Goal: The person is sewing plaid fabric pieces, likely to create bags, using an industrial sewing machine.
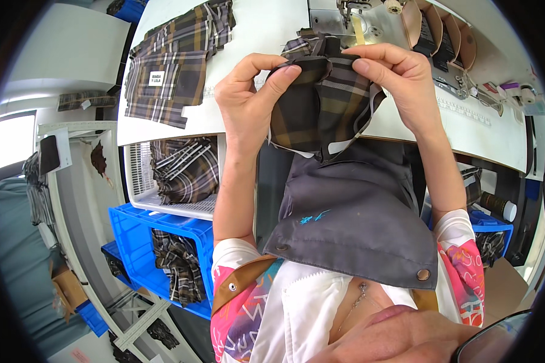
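Note:
A dark plaid fabric piece [345, 112] in black, brown and grey hangs in front of me over the table's near edge. My left hand [246, 94] pinches its upper left edge between thumb and fingers. On the other side, my right hand [402, 75] pinches the upper right edge the same way. Between the two grips the cloth's top edge is folded and sags slightly, with pale strips showing along its lower edges. More bunched plaid cloth [301, 45] lies just behind it, close to the metal bed of a sewing machine [336, 23].
Flat plaid pieces [191, 66] with a white label lie on the white table [242, 36] at the left. Below them stand a white basket [137, 172] and a blue crate [127, 239], both holding plaid cloth. A cardboard organizer [413, 21] stands at the back right.

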The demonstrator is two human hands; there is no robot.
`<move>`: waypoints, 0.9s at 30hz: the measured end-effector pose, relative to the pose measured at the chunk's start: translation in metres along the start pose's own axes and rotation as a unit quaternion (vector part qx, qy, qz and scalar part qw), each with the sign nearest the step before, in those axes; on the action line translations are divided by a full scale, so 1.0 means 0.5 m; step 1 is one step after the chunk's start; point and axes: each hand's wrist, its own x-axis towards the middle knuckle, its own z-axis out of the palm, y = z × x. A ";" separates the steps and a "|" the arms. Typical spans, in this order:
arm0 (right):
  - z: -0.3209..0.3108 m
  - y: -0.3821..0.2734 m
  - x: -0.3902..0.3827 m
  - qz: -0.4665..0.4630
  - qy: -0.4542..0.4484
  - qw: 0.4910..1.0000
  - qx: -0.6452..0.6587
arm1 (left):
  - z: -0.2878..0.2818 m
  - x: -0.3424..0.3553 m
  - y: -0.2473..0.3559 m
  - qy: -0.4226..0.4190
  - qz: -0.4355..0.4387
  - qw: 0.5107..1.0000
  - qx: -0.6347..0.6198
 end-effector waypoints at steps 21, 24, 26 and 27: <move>-0.018 -0.028 0.008 -0.019 -0.022 0.999 -0.031 | -0.005 0.011 0.012 -0.021 0.009 1.000 0.007; -0.030 -0.034 0.012 -0.044 -0.043 0.994 -0.090 | 0.000 0.015 0.000 -0.034 0.035 0.998 -0.032; -0.031 -0.040 0.011 -0.044 -0.039 0.993 -0.101 | -0.003 0.018 -0.006 -0.047 0.046 0.997 -0.041; -0.033 -0.040 0.011 -0.041 -0.043 0.993 -0.102 | -0.005 0.019 -0.008 -0.053 0.028 0.997 -0.050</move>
